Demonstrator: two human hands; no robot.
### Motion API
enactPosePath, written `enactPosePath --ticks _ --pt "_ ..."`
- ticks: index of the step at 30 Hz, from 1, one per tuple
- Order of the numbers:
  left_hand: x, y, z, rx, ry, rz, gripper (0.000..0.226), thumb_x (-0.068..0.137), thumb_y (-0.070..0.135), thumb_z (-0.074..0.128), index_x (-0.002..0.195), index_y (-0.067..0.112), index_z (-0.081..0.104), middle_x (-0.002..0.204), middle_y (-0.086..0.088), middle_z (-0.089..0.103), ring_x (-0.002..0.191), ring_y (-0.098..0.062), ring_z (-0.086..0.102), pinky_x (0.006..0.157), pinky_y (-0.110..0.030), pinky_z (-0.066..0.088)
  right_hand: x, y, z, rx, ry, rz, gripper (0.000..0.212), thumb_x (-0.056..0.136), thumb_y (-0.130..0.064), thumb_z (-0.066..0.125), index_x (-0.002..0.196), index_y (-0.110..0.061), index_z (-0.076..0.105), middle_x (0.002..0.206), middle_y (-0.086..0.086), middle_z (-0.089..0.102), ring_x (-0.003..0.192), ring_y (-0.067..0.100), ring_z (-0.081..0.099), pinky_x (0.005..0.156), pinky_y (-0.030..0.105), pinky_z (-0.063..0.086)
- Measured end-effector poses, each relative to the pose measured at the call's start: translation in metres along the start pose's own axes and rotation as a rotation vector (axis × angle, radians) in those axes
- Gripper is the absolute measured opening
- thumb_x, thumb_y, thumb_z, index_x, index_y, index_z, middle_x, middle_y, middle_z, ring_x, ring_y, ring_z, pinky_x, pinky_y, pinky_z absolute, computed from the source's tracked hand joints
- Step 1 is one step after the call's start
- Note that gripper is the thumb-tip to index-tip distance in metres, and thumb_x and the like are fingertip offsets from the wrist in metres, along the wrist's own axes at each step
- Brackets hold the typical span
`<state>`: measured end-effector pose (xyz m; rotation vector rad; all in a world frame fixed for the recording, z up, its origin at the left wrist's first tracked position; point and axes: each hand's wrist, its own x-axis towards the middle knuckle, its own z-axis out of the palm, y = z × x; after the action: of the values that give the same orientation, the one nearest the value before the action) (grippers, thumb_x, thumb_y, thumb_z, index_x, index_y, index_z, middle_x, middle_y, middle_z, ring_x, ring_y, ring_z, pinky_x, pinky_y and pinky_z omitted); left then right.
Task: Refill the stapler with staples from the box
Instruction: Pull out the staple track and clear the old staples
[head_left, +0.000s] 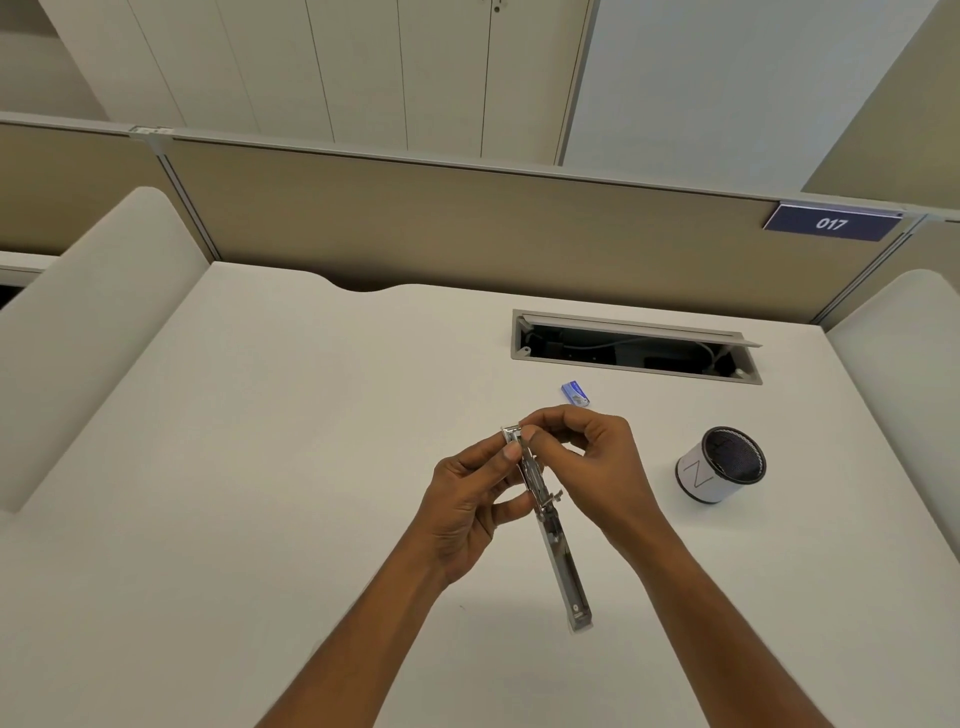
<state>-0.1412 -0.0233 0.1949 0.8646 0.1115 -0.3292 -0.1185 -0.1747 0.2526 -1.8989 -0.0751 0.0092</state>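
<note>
From the head view, I see both hands together over the white table (260, 467), holding the stapler (558, 551) clear of the surface. The stapler is swung open into one long metal strip that runs from the fingers down toward me, with its near end hanging free above the table.

My left hand (467, 499) grips the upper part of the stapler from the left, thumb and fingers curled round it. My right hand (587, 457) comes in from the right, and its thumb and forefinger pinch the far tip of the stapler. I cannot tell whether a strip of staples sits between those fingertips.

The small blue box (576, 393) lies flat on the table just beyond the right hand, apart from it. Behind the box is an open cable slot (634, 345) set into the table, with wires inside.

A white cylindrical holder (722, 467) with a dark mesh interior stands to the right of the hands, tipped slightly toward me. On the beige partition (467, 218) at the back hangs a dark plate (831, 223) reading 017.
</note>
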Motion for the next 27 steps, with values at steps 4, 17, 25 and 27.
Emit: enactPosePath --ticks 4,17,25,27 --pt "-0.0007 -0.0006 0.0002 0.011 -0.003 0.003 0.055 0.071 0.040 0.094 0.119 0.017 0.080 0.100 -0.001 0.079 0.099 -0.014 0.074 0.074 -0.033 0.066 0.0002 -0.0011 0.0006 -0.053 0.007 -0.026 0.008 0.090 -0.013 0.073 0.094 -0.014 0.078 0.085 -0.004 0.078 0.084 0.010 0.074 0.079 0.022 0.061" --pt "-0.0045 -0.0045 -0.0023 0.023 -0.005 0.014 0.054 0.072 0.039 0.093 0.119 0.016 0.080 0.110 -0.005 0.080 0.106 -0.019 0.075 0.083 -0.042 0.066 0.0006 -0.0024 -0.0027 0.114 -0.097 0.145 0.011 0.085 -0.007 0.072 0.089 -0.016 0.078 0.084 0.004 0.078 0.084 0.023 0.075 0.079 0.034 0.063" --pt "-0.0058 -0.0022 0.0013 0.025 -0.015 0.008 0.056 0.071 0.041 0.094 0.119 0.017 0.079 0.110 -0.004 0.080 0.103 -0.016 0.074 0.079 -0.038 0.067 -0.0007 -0.0046 -0.0026 -0.040 -0.017 -0.013 0.007 0.088 -0.010 0.072 0.090 -0.013 0.078 0.083 -0.002 0.078 0.083 0.013 0.073 0.080 0.022 0.061" --pt "-0.0065 -0.0022 0.0014 0.034 -0.013 0.011 0.055 0.072 0.041 0.093 0.119 0.017 0.080 0.110 -0.004 0.080 0.104 -0.017 0.075 0.080 -0.040 0.067 0.0000 -0.0056 -0.0025 -0.036 -0.020 0.005 0.007 0.086 -0.010 0.072 0.088 -0.014 0.078 0.082 -0.002 0.077 0.081 0.013 0.073 0.078 0.023 0.061"
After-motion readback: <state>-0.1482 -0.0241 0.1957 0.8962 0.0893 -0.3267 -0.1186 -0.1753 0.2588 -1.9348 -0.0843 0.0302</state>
